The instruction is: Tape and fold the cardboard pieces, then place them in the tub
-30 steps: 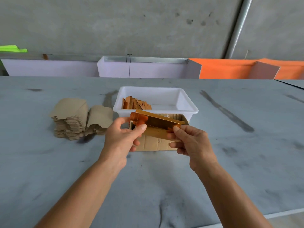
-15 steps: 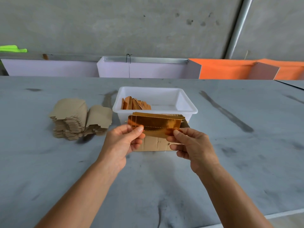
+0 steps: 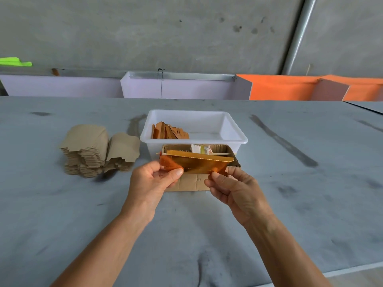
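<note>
Gold cardboard piece (image 3: 199,165) is pinched at both ends above the worktop (image 3: 62,214), just before the tub (image 3: 238,139); left hand (image 3: 152,183) and right hand (image 3: 232,187) are clamped on it; judged light, thin, easily creased; best held by the edges.

Two bare forearms reach into view from the bottom edge, with no sleeves, gloves, watch or bands on them. The left hand (image 3: 152,182) and the right hand (image 3: 236,190) are both uncovered, and no rings show on the fingers (image 3: 215,178) that can be seen. The left thumbnail is short and unpainted. Tendons and veins stand out along the back of the right hand and its wrist.
</note>
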A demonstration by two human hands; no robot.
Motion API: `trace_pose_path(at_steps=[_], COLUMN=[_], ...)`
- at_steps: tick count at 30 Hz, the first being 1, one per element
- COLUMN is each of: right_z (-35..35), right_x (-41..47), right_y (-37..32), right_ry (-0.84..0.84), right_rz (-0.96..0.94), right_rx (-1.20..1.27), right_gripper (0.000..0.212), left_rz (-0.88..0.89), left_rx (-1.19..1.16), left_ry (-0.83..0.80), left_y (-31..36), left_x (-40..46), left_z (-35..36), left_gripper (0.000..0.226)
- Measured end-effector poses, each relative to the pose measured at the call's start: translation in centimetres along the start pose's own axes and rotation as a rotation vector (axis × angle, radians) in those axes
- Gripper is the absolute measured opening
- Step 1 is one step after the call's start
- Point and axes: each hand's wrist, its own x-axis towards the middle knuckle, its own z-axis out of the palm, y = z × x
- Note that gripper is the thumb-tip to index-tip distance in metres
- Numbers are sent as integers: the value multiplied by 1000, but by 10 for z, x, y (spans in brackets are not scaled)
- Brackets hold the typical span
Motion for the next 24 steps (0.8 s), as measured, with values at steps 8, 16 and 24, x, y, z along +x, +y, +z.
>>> trace_pose_path(at_steps=[8, 16, 24], right_z=[-5, -1, 11], right_x=[2, 3, 0], right_y=[4, 9, 21], right_ry=[-69, 78, 138], right_rz=[64, -8, -114], right_rx=[51, -19, 26], right_gripper=[14, 20, 37], left_rz=[-112, -148, -181], left_rx=[-26, -99, -301], left_ry=[-14, -1, 160], left_y=[0, -1, -16], left_x=[3, 1, -6], left_z=[-7, -3, 19], left_gripper=[7, 16, 29])
